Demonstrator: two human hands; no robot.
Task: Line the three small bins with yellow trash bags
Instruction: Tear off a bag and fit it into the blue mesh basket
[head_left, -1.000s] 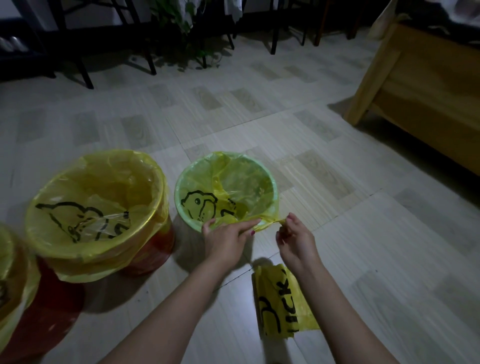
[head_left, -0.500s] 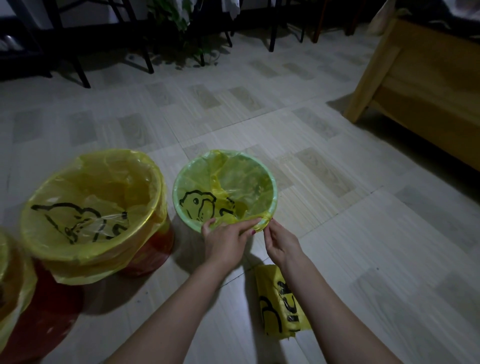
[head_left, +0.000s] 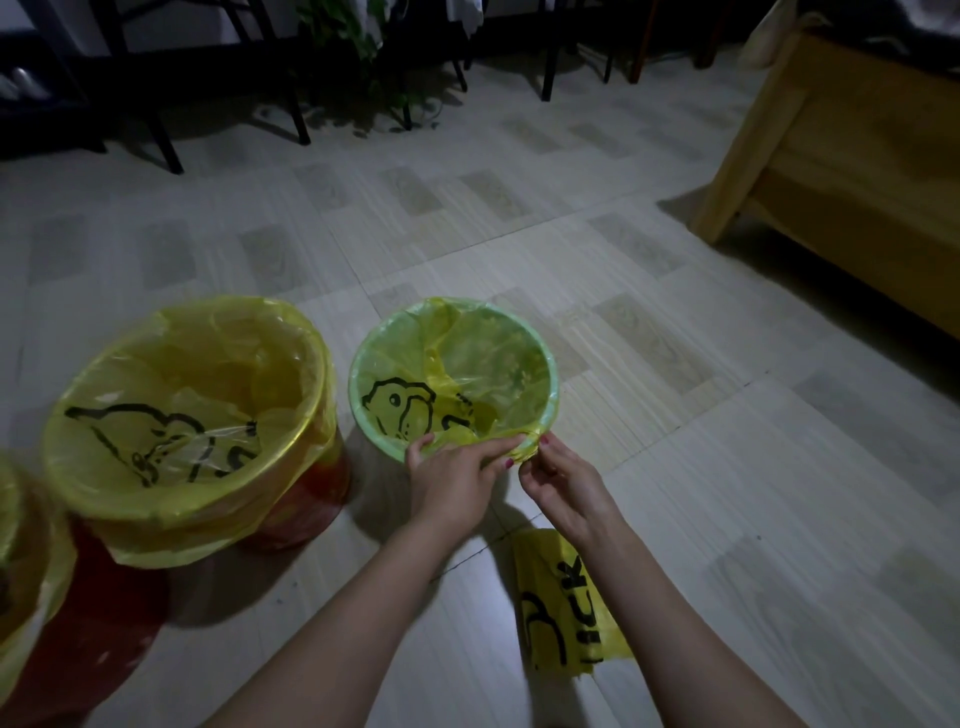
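Nearest the camera, a spare folded yellow bag (head_left: 563, 613) lies flat on the floor (head_left: 727, 493), just under the right forearm, its long side running away from the person. Up from there, both hands meet at the near edge of the green bin (head_left: 554, 395). The left hand (head_left: 454, 480) lies palm-down over the near rim with its fingers stretched to the right, pressing the plastic against the lip; the right hand (head_left: 563, 480) is curled tight just beside it, thumb and fingertips pinching what looks like a small gathered twist of the yellow liner (head_left: 483, 364), though in this dim light I can't be sure whether it is a knot or only bunched slack. That's the relation to watch: the slack sits at the rim's near right, right between the two hands, with the right hand on it and the left bracing. The rest of the liner already drapes down inside the bin, its printed figure on the left inner wall, the edge folded over the far rim. To the left, a red bin (head_left: 306, 493) wears its liner folded well over the lip, and a third bin (head_left: 78, 649) at the frame edge looks lined too. So by my reckoning this is the last tidy-up: the bunch wants tucking or snugging under the rim.
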